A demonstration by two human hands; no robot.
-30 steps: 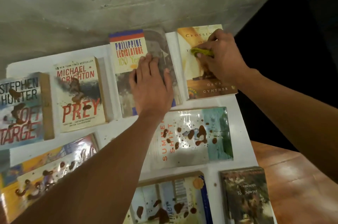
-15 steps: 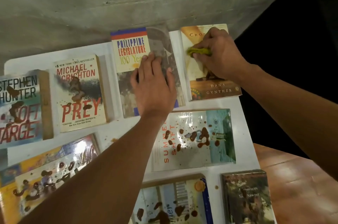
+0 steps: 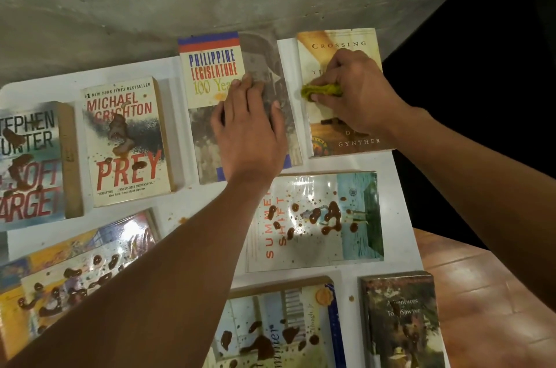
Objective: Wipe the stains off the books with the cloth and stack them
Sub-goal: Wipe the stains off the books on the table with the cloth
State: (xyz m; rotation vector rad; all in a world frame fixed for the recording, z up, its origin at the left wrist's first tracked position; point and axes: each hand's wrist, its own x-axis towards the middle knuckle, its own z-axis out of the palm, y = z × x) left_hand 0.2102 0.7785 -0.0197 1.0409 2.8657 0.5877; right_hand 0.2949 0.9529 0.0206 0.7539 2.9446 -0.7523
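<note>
White table (image 3: 192,199): right grip (image 3: 358,94) clutches cloth (image 3: 321,90) on Crossing book (image 3: 346,130); left grip (image 3: 249,130) flat

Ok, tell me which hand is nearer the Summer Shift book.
Left. The left hand lies flat on the Philippine Legislature book, just above Summer Shift; the right hand wipes the Crossing book with the cloth, farther up.

I see bare table (image 3: 192,202) only in narrow strips between books; my left forearm (image 3: 168,262) crosses its middle.

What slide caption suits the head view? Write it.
Right hand wipes a book with a green cloth; left hand rests on another.
</note>
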